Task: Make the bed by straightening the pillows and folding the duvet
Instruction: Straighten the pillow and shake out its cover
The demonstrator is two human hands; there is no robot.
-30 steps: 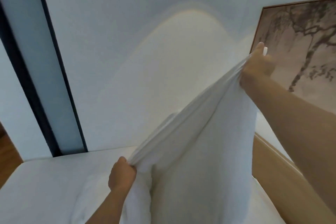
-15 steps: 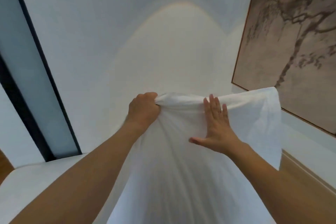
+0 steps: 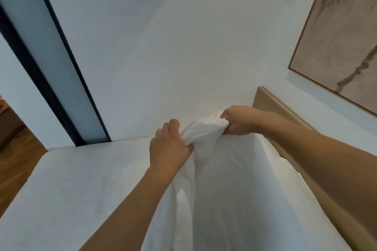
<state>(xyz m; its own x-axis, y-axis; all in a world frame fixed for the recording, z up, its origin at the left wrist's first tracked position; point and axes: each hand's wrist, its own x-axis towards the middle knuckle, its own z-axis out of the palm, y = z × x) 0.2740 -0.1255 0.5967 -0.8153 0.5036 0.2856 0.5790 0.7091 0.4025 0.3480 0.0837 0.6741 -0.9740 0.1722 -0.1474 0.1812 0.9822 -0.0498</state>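
Observation:
A white pillow in its case (image 3: pixel 228 185) hangs upright over the bed, its top end bunched together. My left hand (image 3: pixel 169 146) grips the bunched fabric from the left. My right hand (image 3: pixel 238 120) is closed on the same bunched top from the right, close to the left hand. The pillow's lower part runs out of the bottom of the view. The white mattress sheet (image 3: pixel 71 179) lies flat to the left. No duvet can be told apart in view.
A tan wooden headboard (image 3: pixel 271 106) runs along the right behind my right arm. A framed painting (image 3: pixel 342 32) hangs on the white wall above it. A dark-framed glass panel (image 3: pixel 51 57) stands at the left, with wooden floor (image 3: pixel 14 161) beside the bed.
Both hands came down from in front of the wall to just above the bed. The pillow top, spread wide before, is now gathered into a bunch, and my right hand went from flat to closed on it.

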